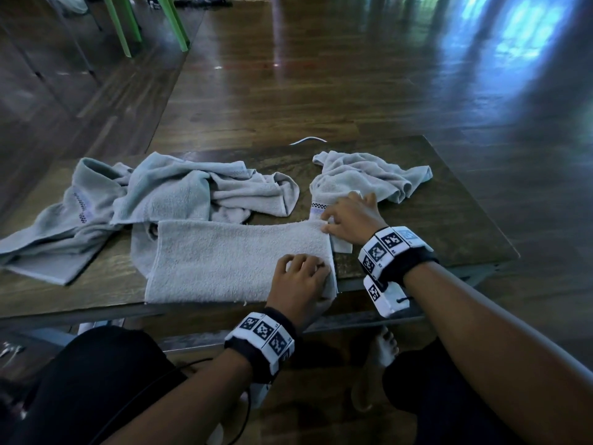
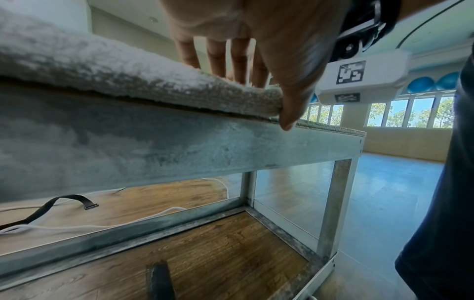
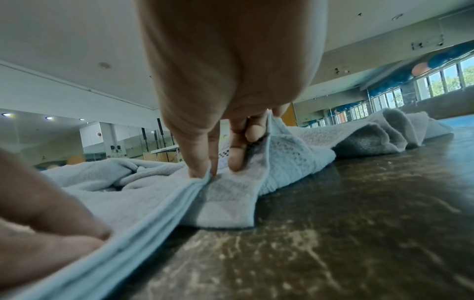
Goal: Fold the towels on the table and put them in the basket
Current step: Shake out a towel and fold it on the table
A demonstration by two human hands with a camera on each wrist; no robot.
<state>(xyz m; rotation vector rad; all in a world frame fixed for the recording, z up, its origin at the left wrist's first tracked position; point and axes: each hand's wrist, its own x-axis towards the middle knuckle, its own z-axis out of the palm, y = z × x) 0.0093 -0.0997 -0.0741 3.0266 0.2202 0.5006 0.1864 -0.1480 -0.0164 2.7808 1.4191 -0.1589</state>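
A pale grey towel (image 1: 231, 261), folded into a long strip, lies along the near edge of the dark wooden table (image 1: 433, 220). My left hand (image 1: 301, 277) pinches its near right corner, fingers on top and thumb (image 2: 287, 113) at the towel's (image 2: 128, 71) edge. My right hand (image 1: 346, 220) pinches the far right corner; in the right wrist view thumb and forefinger (image 3: 202, 170) squeeze the layered hem of the towel (image 3: 159, 203). My left hand (image 3: 46, 233) shows at the lower left there. No basket is in view.
A heap of crumpled towels (image 1: 160, 191) fills the table's left and middle. Another crumpled towel (image 1: 369, 175) lies behind my right hand. A white cable (image 1: 308, 140) sits at the far edge. Green chair legs (image 1: 173, 20) stand on the floor beyond. The table has a lower shelf (image 2: 205, 253).
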